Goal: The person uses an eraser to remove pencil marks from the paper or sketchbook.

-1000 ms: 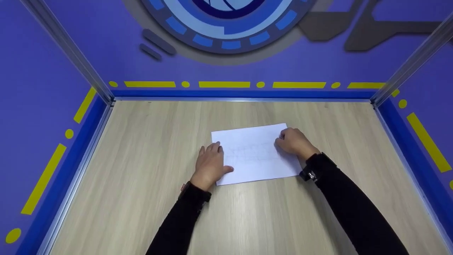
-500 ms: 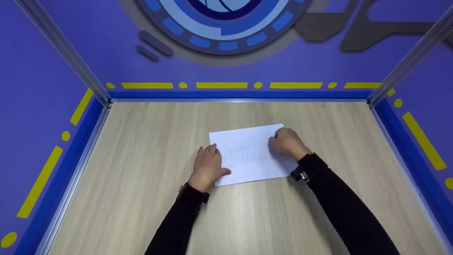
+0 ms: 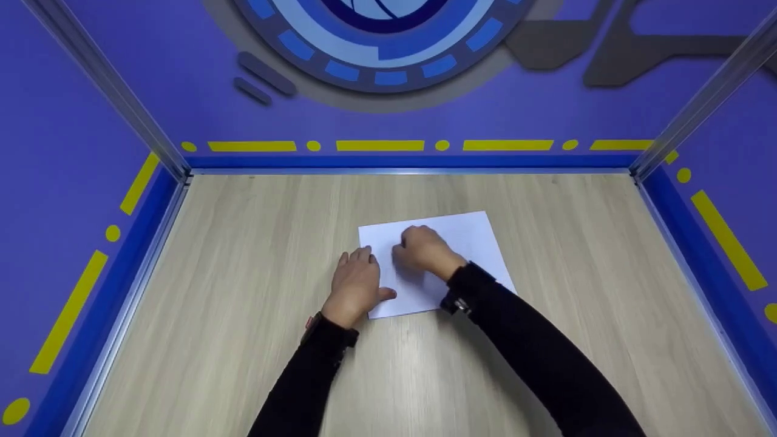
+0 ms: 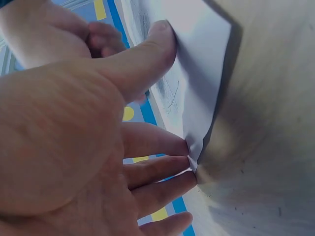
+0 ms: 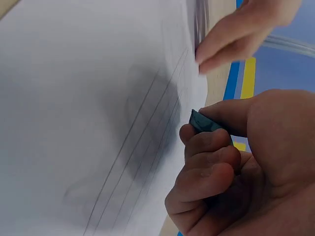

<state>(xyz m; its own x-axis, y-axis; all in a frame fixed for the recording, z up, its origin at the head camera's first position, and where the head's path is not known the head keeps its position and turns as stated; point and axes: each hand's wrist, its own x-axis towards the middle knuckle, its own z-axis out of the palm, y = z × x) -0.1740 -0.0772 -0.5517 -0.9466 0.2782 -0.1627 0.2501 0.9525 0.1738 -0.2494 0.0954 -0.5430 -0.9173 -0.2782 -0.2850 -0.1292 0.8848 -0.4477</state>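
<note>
A white sheet of paper (image 3: pixel 470 243) lies slightly turned on the table. My left hand (image 3: pixel 355 284) rests on its left edge with fingers spread and fairly straight; in the left wrist view the thumb presses the sheet and the paper's edge (image 4: pixel 202 103) buckles a little at the fingertips. Over the left half of the sheet is my right hand (image 3: pixel 424 250), fingers curled. The right wrist view has it pinching a small dark-teal, eraser-like block (image 5: pixel 205 123) with a slanted end, mostly hidden in the fingers. Thin grey pencil lines (image 5: pixel 140 132) run across the paper.
The wood-grain table (image 3: pixel 243 273) is bounded by metal rails and blue-purple panels at the back (image 3: pixel 340 121), left and right. Bare tabletop surrounds the sheet on all sides.
My right hand has swept left across the sheet, from its right edge to close beside my left hand, uncovering the right side. My left hand has stayed on the left edge.
</note>
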